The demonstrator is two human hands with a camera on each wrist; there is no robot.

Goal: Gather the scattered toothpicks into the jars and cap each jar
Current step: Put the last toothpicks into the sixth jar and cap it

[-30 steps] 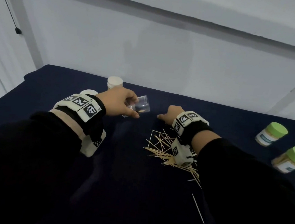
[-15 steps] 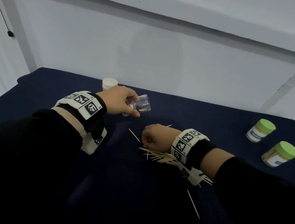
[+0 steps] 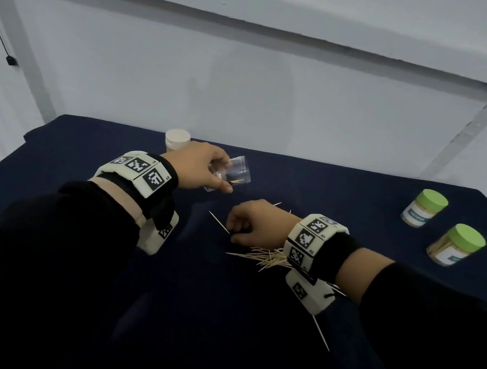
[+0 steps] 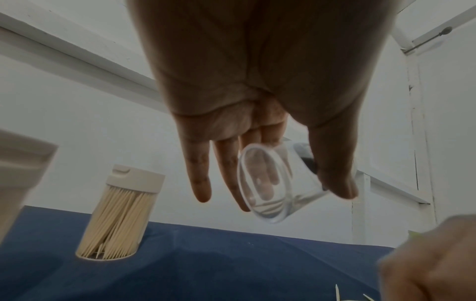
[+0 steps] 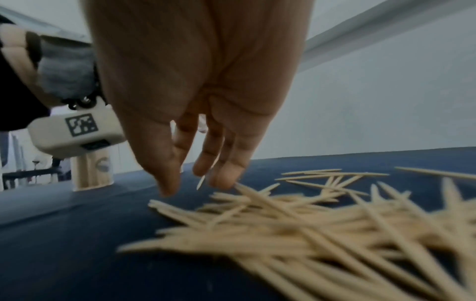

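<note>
A clear, uncapped jar (image 3: 235,173) tilts sideways above pale toothpicks (image 3: 264,257) heaped on the cloth.

You see two hands (image 3: 198,166) (image 3: 257,227), one open clear jar (image 3: 236,172), two green-capped jars (image 3: 425,208) (image 3: 457,245), one white-capped jar (image 3: 176,141) and one uncounted toothpick heap (image 3: 264,257).
</note>
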